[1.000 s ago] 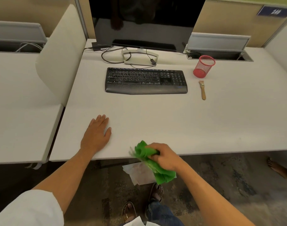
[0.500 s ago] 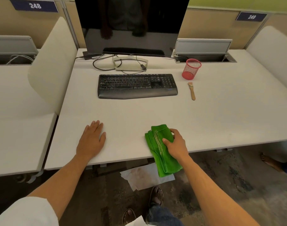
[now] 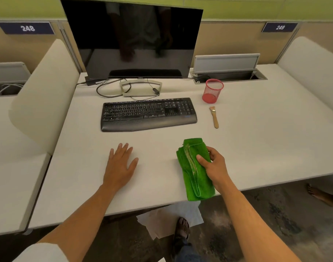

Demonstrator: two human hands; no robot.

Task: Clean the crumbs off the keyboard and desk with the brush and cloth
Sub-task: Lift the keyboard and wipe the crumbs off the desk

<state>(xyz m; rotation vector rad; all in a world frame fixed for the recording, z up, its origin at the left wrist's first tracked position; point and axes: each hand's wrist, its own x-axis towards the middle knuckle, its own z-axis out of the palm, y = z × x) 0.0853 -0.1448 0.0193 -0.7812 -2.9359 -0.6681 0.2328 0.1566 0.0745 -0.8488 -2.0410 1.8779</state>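
Right hand (image 3: 214, 166): fingers curled over a folded green cloth (image 3: 195, 170), thumb on top, nearer than the keyboard (image 3: 148, 114) and toward its right end.
Cloth: lies on the worktop (image 3: 256, 148), its near end overhanging the front edge.
Left hand (image 3: 120, 166): flat, fingers spread and released, palm down, nearer than the keyboard's middle.
Brush (image 3: 213, 116): just right of the keyboard, untouched.
Red mesh cup (image 3: 212, 91): beyond the brush.

Right hand (image 3: 214, 165) grips folded green cloth (image 3: 195, 173) on white bench (image 3: 256, 148); left hand (image 3: 120, 165) flat beside it. Black keyboard (image 3: 148, 114), wooden brush (image 3: 214, 116), red mesh cup (image 3: 212, 91) behind.
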